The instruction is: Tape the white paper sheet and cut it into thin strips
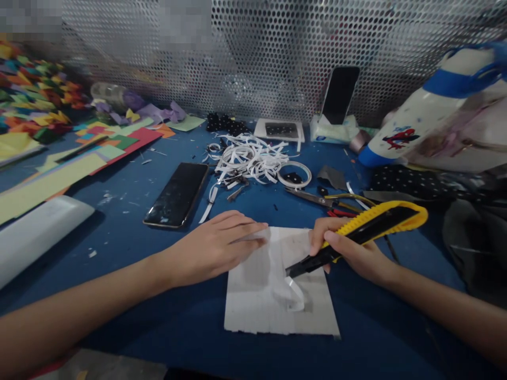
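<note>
On the cluttered blue table point(119, 232), the left hand point(214, 245) lies flat, fingers open, pinning a white sheet point(253, 301). At its three o'clock, the right hand point(356, 250) is clamped on a yellow utility knife point(368, 227); a slipping blade could likely reach the left fingertips.

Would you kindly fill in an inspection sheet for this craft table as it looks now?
Surface: blue table top, paper crumbs.
Job's things: white sheet; yellow and black utility knife, tip on a curled white strip.
Clutter: black smartphone, white paper strips, scissors, coloured paper.
Grippers: left hand flat on sheet; right hand grips knife.
Cables: nothing seen.
Surroundings: perforated metal screen, white and blue bottle.
</note>
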A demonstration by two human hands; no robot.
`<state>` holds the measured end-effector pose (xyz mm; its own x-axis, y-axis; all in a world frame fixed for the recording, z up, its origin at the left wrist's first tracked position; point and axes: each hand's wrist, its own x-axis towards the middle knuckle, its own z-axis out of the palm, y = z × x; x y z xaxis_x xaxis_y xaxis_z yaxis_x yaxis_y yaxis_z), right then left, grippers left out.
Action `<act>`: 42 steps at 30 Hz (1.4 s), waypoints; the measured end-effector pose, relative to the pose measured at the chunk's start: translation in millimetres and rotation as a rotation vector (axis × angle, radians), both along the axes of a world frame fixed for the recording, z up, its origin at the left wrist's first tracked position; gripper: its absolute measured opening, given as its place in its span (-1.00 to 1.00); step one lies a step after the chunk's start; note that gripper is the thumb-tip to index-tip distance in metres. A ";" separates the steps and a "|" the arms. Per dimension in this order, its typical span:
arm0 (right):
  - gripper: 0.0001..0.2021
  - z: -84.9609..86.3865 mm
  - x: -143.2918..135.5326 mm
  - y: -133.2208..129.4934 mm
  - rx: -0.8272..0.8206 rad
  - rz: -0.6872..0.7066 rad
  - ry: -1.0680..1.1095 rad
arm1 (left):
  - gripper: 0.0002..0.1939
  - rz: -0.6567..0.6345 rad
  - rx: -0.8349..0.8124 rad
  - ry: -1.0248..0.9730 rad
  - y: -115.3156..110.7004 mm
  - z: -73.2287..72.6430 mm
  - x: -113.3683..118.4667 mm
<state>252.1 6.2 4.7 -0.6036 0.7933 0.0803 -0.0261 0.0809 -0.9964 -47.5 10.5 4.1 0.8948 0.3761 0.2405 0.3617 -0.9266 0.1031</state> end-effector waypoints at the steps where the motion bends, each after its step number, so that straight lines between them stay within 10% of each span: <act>1: -0.65 0.2 0.2 -0.1 -0.005 0.009 0.000 | -0.62 -0.002 0.000 -0.003 0.0 0.0 0.1; 42: -0.56 4.0 -1.0 -19.4 0.124 0.232 -0.086 | -0.62 -0.009 0.062 -0.020 -2.4 -2.1 -0.6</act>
